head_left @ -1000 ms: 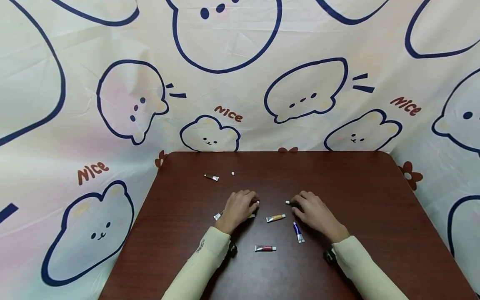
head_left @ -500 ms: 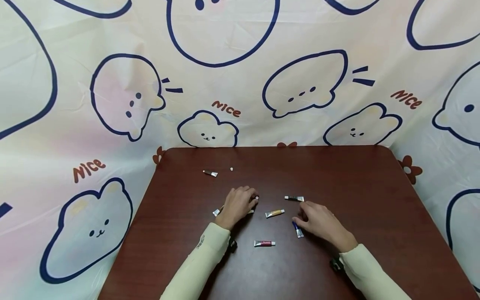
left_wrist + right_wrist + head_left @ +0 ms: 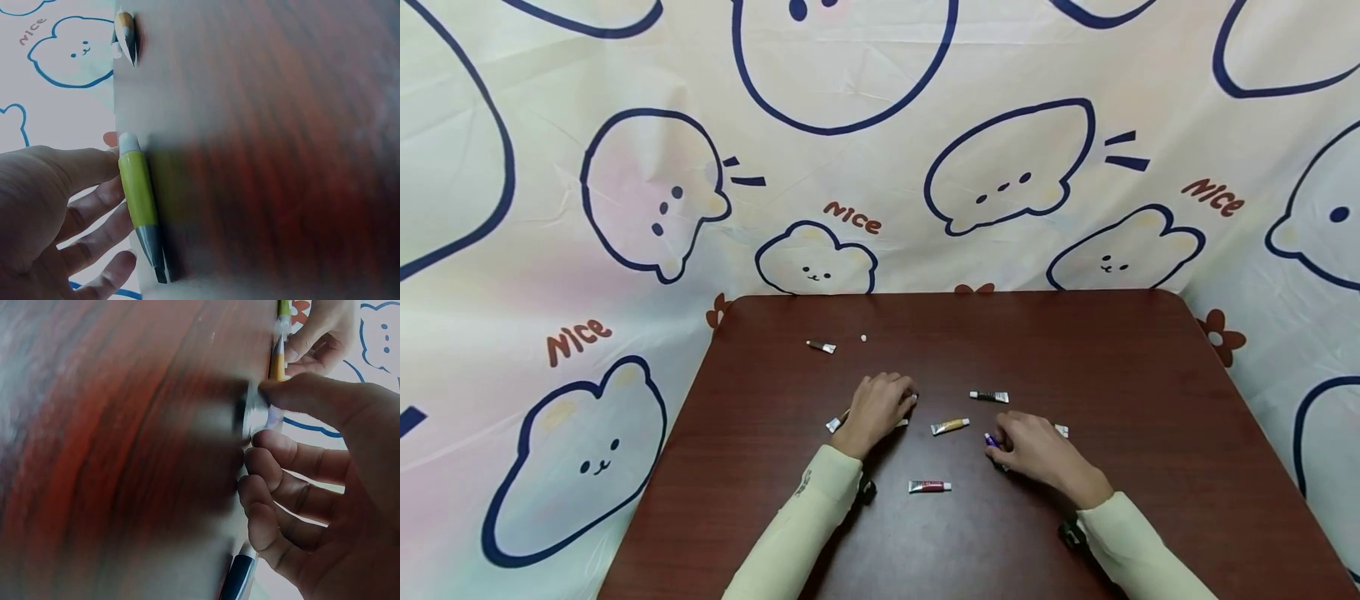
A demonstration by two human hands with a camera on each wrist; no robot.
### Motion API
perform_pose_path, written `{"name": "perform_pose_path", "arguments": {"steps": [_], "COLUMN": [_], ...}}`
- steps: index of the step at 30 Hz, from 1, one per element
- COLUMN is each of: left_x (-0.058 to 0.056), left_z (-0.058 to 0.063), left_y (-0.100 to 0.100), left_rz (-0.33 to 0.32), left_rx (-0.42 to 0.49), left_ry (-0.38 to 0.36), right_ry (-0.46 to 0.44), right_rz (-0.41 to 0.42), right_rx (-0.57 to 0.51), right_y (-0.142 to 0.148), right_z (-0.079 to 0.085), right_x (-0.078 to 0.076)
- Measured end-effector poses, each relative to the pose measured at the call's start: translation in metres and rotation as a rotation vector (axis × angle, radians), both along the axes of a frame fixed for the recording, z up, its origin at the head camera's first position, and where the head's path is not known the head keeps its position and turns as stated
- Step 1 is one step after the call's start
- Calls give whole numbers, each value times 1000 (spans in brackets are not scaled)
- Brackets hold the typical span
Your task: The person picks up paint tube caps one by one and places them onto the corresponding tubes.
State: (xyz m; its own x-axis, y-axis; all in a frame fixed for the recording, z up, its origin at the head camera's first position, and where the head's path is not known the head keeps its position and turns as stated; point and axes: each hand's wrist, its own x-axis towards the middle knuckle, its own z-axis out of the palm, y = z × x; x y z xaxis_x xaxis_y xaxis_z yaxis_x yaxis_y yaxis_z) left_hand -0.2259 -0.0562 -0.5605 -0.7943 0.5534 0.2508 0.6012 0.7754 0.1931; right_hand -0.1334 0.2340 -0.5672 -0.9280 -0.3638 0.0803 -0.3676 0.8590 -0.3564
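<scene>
My right hand (image 3: 1041, 454) pinches a blue paint tube (image 3: 991, 441) between thumb and index finger at the table's right middle. In the right wrist view the tube's silver end (image 3: 256, 420) shows between those fingertips. My left hand (image 3: 874, 412) rests low over the table with bent fingers. In the left wrist view its thumb lies beside a green paint tube (image 3: 139, 187) with a white cap. A small white thing (image 3: 914, 397) shows at the left fingertips; whether they pinch it is hidden. A silver tube end (image 3: 833, 424) sticks out left of that hand.
A yellow paint tube (image 3: 951, 427) lies between the hands, a black one (image 3: 989, 397) behind it, a red one (image 3: 929, 487) in front. Farther back are a brown-black tube (image 3: 821, 346) and a small white cap (image 3: 863, 338). Another silver end (image 3: 1062, 431) shows behind my right hand.
My right hand has let go of the black tube, moved toward me and taken hold of the blue tube. A silver tube end now shows beyond it. My left hand stays put.
</scene>
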Motion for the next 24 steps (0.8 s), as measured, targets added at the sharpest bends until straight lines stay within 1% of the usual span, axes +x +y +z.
{"name": "perform_pose_path", "arguments": {"steps": [5,9,16,21,24], "left_x": [0,1,6,9,11], "left_z": [2,5,13,18,21], "left_y": [-1,-1,2,6,8], "left_rz": [1,2,-2,-24,-39], "left_rx": [-11,-11,-11,20,36], "left_ry": [13,17,35,75,85], "right_ry": [6,14,-1,-16,-20], "right_rz": [13,4,-8,-30,-33], "right_rx": [-12,-15,-9,3,3], "right_y": [1,3,7,8,8], "right_z": [2,9,27,36,40], "right_x": [0,-3,-14,-23,-27]}}
